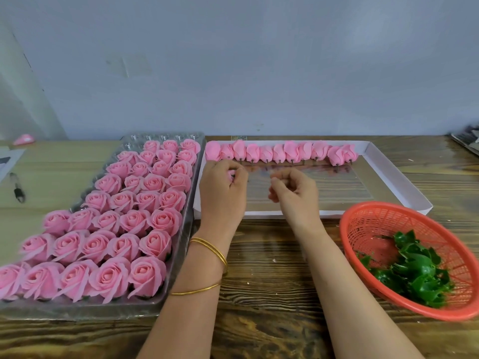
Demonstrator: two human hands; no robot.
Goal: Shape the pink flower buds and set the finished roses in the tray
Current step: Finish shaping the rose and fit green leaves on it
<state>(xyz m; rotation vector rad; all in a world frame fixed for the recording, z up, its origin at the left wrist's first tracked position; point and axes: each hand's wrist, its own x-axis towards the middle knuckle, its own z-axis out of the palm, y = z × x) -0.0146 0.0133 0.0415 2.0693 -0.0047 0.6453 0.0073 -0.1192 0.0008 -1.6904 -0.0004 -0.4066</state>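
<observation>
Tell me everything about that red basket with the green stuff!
The red basket is round and shallow, plastic by its look, with a thick rim and walls of thin crossing bars. It sits on the wooden table at the person's right, just nearer than the white tray's corner. Green leafy pieces are heaped in its near side; the far side is bare. The left hand and right hand are away from it.

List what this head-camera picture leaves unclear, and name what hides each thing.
1. Head view: pink bud, only a sliver shows; the left hand's curled fingers cover it.
2. Head view: right hand, fingertips blurred, so whether they pinch anything is unclear.
3. Head view: red basket, cut by the right edge.
4. Head view: dark objects, mostly cut off by the right edge.
</observation>
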